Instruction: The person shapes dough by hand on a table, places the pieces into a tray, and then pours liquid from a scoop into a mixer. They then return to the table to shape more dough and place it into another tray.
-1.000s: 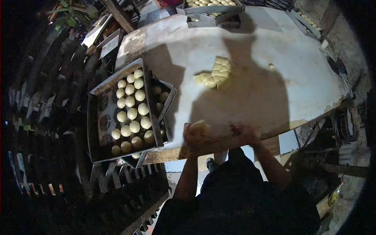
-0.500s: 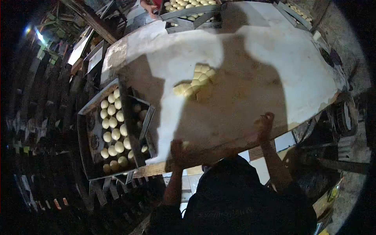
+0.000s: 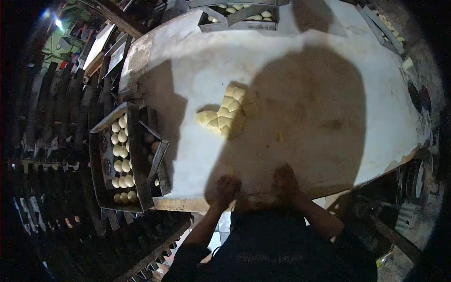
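Both of my hands are low over the near edge of the pale worktable (image 3: 188,56), in deep shadow. My left hand (image 3: 228,189) is curled in a rounded shape, palm side down. Close to its right, my right hand (image 3: 285,181) is also curled against the tabletop. Whatever lies under either palm is hidden. Ahead of them, a cluster of cut dough pieces (image 3: 224,112) lies on the table, its pieces touching each other. One shaded dough piece (image 3: 250,109) sits at the cluster's right side.
A dark metal tray (image 3: 97,176) with rows of round dough balls (image 3: 123,165) stands at the left edge, beside another tilted tray (image 3: 159,160). More trays (image 3: 239,23) of dough balls are at the far edge, and another tray (image 3: 383,30) at far right.
My right hand has come down and left, nearer my left hand, which has shifted slightly right. The view has tilted, and another person's hand at the far edge is out of sight.
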A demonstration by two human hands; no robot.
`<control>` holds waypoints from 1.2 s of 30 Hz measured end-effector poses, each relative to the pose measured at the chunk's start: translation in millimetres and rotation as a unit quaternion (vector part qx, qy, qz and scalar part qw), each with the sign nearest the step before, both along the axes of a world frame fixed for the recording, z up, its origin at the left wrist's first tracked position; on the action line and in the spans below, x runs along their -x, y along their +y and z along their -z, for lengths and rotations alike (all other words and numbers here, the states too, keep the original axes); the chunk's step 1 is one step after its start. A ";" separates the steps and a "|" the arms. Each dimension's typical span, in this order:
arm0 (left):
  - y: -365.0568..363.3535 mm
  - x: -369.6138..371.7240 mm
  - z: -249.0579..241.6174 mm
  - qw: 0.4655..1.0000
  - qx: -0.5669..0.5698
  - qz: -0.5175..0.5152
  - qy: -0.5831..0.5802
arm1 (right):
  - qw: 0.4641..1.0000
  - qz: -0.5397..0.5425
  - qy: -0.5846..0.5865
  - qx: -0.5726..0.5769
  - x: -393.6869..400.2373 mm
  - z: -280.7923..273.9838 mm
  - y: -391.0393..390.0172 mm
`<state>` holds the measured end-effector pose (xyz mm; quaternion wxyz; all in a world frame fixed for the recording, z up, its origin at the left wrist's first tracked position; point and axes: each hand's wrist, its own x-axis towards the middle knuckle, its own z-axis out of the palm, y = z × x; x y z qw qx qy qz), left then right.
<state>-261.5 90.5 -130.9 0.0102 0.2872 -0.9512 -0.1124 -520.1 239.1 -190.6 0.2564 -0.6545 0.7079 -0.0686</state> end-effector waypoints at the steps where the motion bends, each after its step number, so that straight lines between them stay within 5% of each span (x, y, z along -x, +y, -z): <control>1: 8.3 -24.1 13.1 1.000 -0.019 -0.008 0.017 | 0.997 0.008 0.017 -0.072 17.0 -45.6 -8.4; 3: -23.6 -78.5 36.3 0.997 0.063 0.005 0.038 | 0.992 0.055 0.027 -0.110 62.9 -64.7 -11.5; 5: -60.4 -93.6 53.1 0.969 -0.004 -0.175 0.175 | 0.988 0.109 0.080 0.068 109.5 -31.9 -20.0; 6: -85.4 -64.5 40.0 0.924 -0.088 -0.270 0.254 | 0.962 0.121 0.136 0.205 125.8 -34.7 -40.6; 7: -110.5 -34.4 25.5 0.852 -0.157 -0.357 0.350 | 0.974 0.162 0.054 0.151 123.9 -63.8 -72.4; 9: -107.8 17.0 13.6 0.872 -0.122 -0.345 0.326 | 0.968 0.210 0.032 0.138 90.8 -66.9 -98.9; 10: -95.1 42.9 -8.4 0.910 -0.068 -0.333 0.237 | 0.955 0.214 0.092 0.184 68.0 -22.4 -98.4; 11: -87.5 12.2 84.4 0.930 0.005 -0.306 0.205 | 0.954 0.175 0.106 0.217 62.5 -18.7 -86.7; 14: -19.1 -10.8 60.3 0.970 -0.066 -0.157 0.174 | 0.961 -0.017 0.056 0.271 63.2 -55.9 -36.3; 15: -12.7 -33.5 55.1 0.981 -0.060 -0.121 0.142 | 0.968 0.014 0.067 0.243 86.3 -46.2 -33.5; 18: -66.8 -87.3 51.2 0.975 0.002 -0.180 0.134 | 0.975 0.115 0.050 0.185 142.0 -28.6 -39.6; 21: -128.6 -22.8 15.1 0.872 -0.087 -0.314 0.364 | 0.943 0.175 0.062 0.275 142.4 -32.9 -109.4; 22: -133.3 3.5 -10.8 0.943 0.092 -0.233 0.220 | 0.935 0.156 0.095 0.303 127.4 -34.1 -114.4; 24: -114.2 30.5 -3.3 0.913 -0.034 -0.285 0.290 | 0.917 0.089 0.175 0.347 93.5 -47.9 -113.8; 25: -98.2 22.3 18.7 0.938 -0.073 -0.313 0.134 | 0.921 0.073 0.169 0.343 86.6 -51.7 -104.2; 26: -83.0 -27.9 126.0 0.944 0.109 -0.232 0.208 | 0.925 0.057 0.162 0.339 79.6 -55.8 -94.7; 30: -60.3 -104.6 79.0 0.966 -0.088 -0.193 0.148 | 0.953 0.128 0.027 0.272 142.0 -29.2 -59.8; 32: -95.9 -96.8 39.1 0.928 0.021 -0.266 0.259 | 0.925 0.155 0.111 0.328 164.4 -31.2 -85.0; 34: -134.5 -62.5 13.5 0.933 0.062 -0.281 0.216 | 0.862 0.190 0.229 0.411 158.0 -31.2 -130.8; 36: -161.7 -26.7 2.1 0.931 0.099 -0.248 0.250 | 0.873 0.252 0.192 0.372 139.5 -20.7 -152.5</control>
